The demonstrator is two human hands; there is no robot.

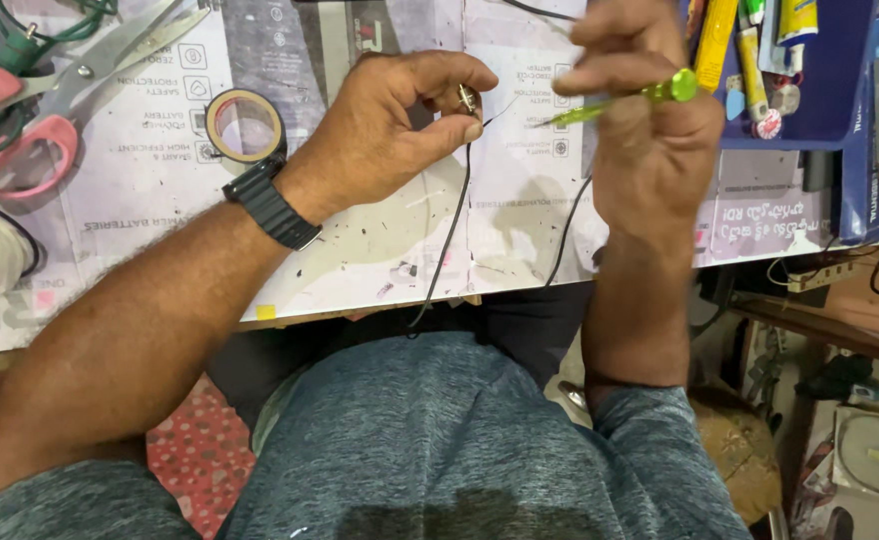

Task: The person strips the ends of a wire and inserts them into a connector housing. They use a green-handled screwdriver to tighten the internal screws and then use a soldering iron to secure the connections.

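Observation:
My left hand (385, 125) pinches a small metal connector (469, 99) between thumb and forefinger; a thin black cable (450, 235) hangs from it down over the table's front edge. A black watch sits on that wrist. My right hand (650, 110) grips a translucent green screwdriver (625, 102), its thin tip pointing left toward the connector, a short gap between them. Both hands hover above a worktable covered with printed white sheets (160, 170).
A roll of tape (245, 125) lies left of my left wrist. Pink-handled scissors (30, 130) rest at the far left. A blue tray (820, 80) with tubes and small tools stands at the right. A second black wire (567, 235) runs off the table edge.

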